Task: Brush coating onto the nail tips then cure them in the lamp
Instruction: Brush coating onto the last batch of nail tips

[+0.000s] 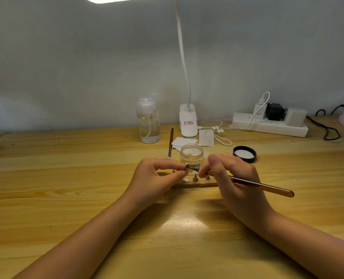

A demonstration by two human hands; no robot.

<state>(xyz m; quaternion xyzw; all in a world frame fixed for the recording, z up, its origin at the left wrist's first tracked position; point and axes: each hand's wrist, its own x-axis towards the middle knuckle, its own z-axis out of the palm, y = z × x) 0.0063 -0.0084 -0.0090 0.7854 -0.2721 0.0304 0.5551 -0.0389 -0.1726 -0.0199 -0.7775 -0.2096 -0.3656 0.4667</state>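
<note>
Right now the left hand point(159, 176) pinches a nail tip point(190, 169) (pale, tiny) just before the jar point(191, 153); the right hand point(230, 176) grips the brush point(261, 186), its shaft slanting leftward, bristles touching the tip.

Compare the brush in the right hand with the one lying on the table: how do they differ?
The held brush is gripped by the right hand, tilted, its tip at the nail tip pinched by the left hand. The spare brush lies flat and untouched behind the jar, looking darker. Both are slim and brown.
</note>
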